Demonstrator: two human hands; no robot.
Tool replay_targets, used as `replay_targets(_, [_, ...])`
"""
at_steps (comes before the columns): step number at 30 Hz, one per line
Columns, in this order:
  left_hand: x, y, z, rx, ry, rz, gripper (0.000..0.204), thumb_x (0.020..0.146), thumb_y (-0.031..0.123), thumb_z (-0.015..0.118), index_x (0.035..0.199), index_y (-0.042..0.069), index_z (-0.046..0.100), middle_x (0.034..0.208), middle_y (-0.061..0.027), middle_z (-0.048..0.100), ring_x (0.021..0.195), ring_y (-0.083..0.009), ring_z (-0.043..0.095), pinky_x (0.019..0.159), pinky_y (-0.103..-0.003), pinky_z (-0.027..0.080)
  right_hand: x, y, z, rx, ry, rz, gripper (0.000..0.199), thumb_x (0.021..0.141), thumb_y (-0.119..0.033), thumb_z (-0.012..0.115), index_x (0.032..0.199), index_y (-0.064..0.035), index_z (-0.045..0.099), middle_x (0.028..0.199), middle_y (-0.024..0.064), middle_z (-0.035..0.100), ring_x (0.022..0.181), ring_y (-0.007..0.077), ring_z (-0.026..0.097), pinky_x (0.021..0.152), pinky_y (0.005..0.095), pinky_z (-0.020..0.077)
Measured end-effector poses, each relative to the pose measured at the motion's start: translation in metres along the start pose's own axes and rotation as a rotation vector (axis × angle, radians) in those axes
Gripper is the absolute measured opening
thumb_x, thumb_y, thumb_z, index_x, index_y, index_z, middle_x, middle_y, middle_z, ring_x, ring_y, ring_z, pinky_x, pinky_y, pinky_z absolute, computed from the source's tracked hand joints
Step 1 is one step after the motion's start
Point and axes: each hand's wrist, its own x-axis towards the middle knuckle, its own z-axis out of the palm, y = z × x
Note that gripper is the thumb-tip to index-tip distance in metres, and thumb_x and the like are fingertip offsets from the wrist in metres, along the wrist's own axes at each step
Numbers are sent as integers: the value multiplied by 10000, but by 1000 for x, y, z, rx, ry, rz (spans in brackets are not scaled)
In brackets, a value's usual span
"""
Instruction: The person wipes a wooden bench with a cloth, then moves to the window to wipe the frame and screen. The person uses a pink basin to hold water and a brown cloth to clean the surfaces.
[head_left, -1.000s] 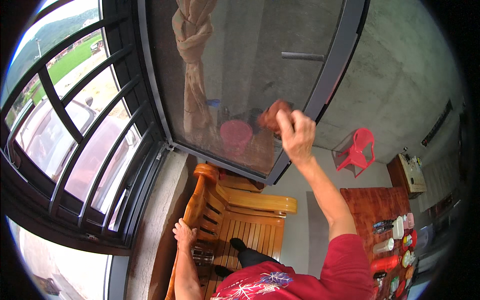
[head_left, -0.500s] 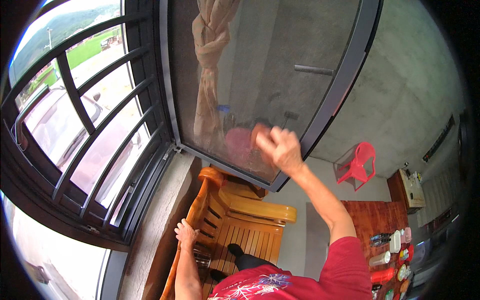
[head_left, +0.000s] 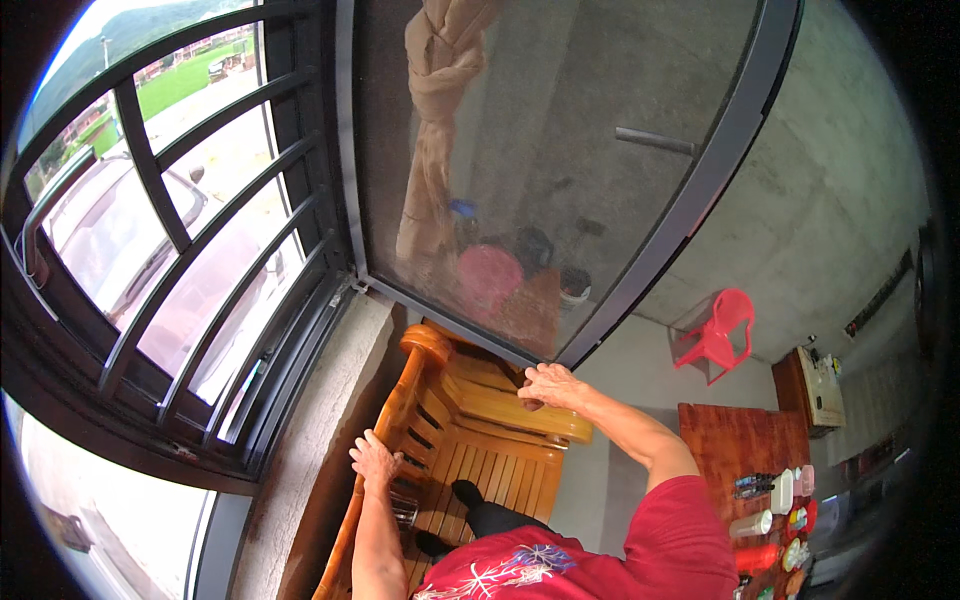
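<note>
My left hand (head_left: 376,460) is wrapped over the top rail of a wooden bench's backrest (head_left: 350,520). Just below the lower corner of an open, grey-framed window sash (head_left: 640,300) is my right hand (head_left: 552,386), its fingers curled closed. A small dark brown patch shows under those fingers; I cannot make out whether it is a held thing or shaded fingers. Hazy glass (head_left: 560,100) fills the sash, and a bar-shaped handle (head_left: 655,141) sits on its right side. Through or in the glass appear a knotted beige curtain (head_left: 440,110) and a pink round shape (head_left: 490,275).
Dark window bars (head_left: 150,180) stand on the left, with a car (head_left: 120,225) outside. My dark-clad feet (head_left: 468,494) are on the slatted bench seat (head_left: 490,470). A pink plastic chair (head_left: 718,335) and a reddish wooden table (head_left: 745,440) with several bottles and containers are at the right.
My right hand has moved down from in front of the glass to below the sash's lower corner. My left hand stays on the bench rail. The view has shifted slightly.
</note>
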Motion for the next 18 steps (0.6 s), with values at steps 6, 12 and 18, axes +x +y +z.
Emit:
replay_targets(6, [-2, 1, -9, 14, -31, -11, 892, 631, 325, 817, 1315, 77, 301, 1170, -140, 431, 1084, -365, 446, 837, -506, 459, -28, 2, -135, -417, 955, 313, 386, 695, -98, 675, 1051, -240, 628, 893, 30, 444, 726, 171, 467, 565, 316, 383])
replay_targets(12, [-2, 2, -9, -20, -55, 22, 909, 636, 324, 813, 1332, 81, 281, 1203, -147, 424, 1122, -375, 424, 873, -512, 443, -56, 10, -78, -453, 863, 403, 411, 694, -81, 637, 1073, -231, 591, 918, 61, 450, 738, 212, 479, 573, 317, 442])
replay_targets(18, [-1, -2, -11, -24, -75, 41, 880, 651, 314, 812, 1320, 81, 290, 1221, -149, 423, 1132, -374, 426, 882, -501, 446, -49, -10, -33, -257, 626, 230, 413, 769, 5, 592, 1086, -259, 579, 938, 72, 461, 802, 188, 491, 551, 288, 469])
